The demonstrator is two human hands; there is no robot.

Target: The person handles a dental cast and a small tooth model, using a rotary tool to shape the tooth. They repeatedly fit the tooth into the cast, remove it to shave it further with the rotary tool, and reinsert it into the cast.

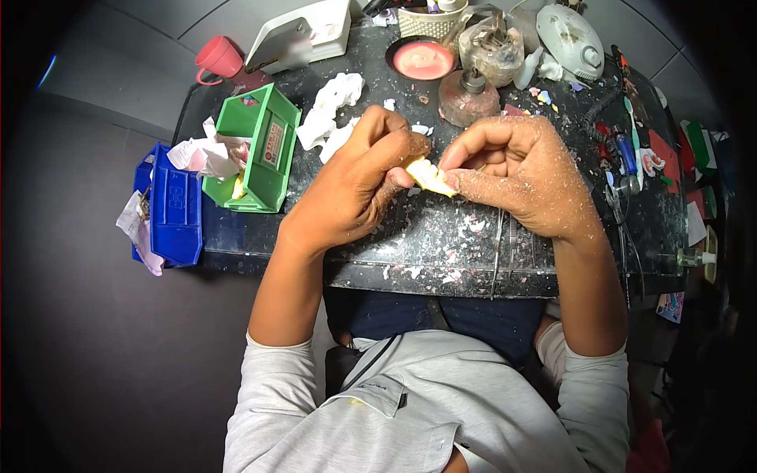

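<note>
Over the middle of the dark work table, a small yellow dental cast (430, 176) with a bumpy, tooth-like edge is held between both hands. My left hand (347, 177) is closed around its left end, thumb along the near side. My right hand (524, 175) pinches its right end between thumb and fingertips, with white crumbs stuck to the skin. Part of the cast is hidden by the fingers. Just beyond the hands stands a glass spirit lamp (468, 101). White crumpled tissue (335, 98) lies beyond my left hand.
A green bin (276, 185) and a blue bin (178, 217) with paper scraps are at the left. A pink-filled bowl (423, 60), a pink mug (218, 58) and a white tray (330, 31) stand at the back. Thin metal tools (498, 248) and shavings lie near the front edge; dentures (651, 161) are at the right.
</note>
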